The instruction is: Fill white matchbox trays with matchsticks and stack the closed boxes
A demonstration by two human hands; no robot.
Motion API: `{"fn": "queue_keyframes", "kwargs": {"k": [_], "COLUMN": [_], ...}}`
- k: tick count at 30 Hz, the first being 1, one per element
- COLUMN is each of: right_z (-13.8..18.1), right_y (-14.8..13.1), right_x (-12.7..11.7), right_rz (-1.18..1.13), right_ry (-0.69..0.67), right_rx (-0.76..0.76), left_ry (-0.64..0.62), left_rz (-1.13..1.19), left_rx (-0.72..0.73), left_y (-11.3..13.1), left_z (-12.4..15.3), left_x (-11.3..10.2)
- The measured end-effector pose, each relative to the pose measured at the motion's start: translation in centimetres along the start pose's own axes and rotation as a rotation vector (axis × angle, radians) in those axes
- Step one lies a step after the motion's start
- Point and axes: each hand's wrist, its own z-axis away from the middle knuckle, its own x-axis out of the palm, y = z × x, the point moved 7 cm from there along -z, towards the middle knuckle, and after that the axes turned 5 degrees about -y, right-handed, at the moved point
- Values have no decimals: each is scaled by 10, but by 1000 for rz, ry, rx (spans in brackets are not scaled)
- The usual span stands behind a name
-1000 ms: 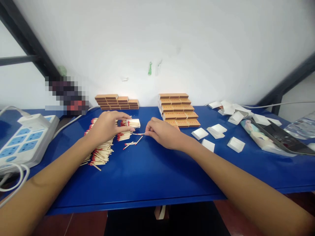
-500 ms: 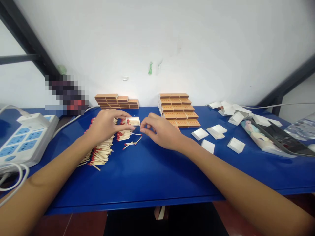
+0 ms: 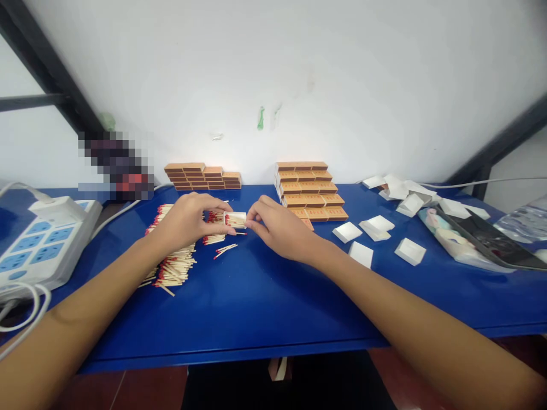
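Observation:
My left hand grips a small white matchbox tray between thumb and fingers, with red-tipped matches lying inside it. At the tray's right end, my right hand is closed in a pinch, seemingly on a match whose length is mostly hidden by the fingers. Below the tray lie a few loose matches. A large heap of matches spreads beneath and beside my left hand, and a smaller pile sits just under the tray.
Stacked matchboxes stand by the wall at left, and a stepped stack of matchboxes stands in the middle. White trays lie scattered at right, near a phone. A power strip with cables occupies the left of the blue table.
My right hand has closed in on the tray's right end. The tray has shifted slightly right and down and tilted toward me. One loose match is gone from the table below it.

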Motion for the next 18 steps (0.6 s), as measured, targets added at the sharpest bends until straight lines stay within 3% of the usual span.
{"fn": "queue_keyframes", "kwargs": {"k": [5,10,18], "right_z": [-2,-2,-18], "right_y": [-2,4,5], "right_x": [-2,-5,29], "right_rz": [-15,-29,93], "right_ry": [81,157,-38], "right_rx": [-13,4,23], "left_ry": [-31,11,87], "left_rz": [108,71,32], "left_rx": [-13,-123,-166], "left_y": [4,-14,-27], "left_z": [1,0,1], "left_x": [5,-4,-11]}}
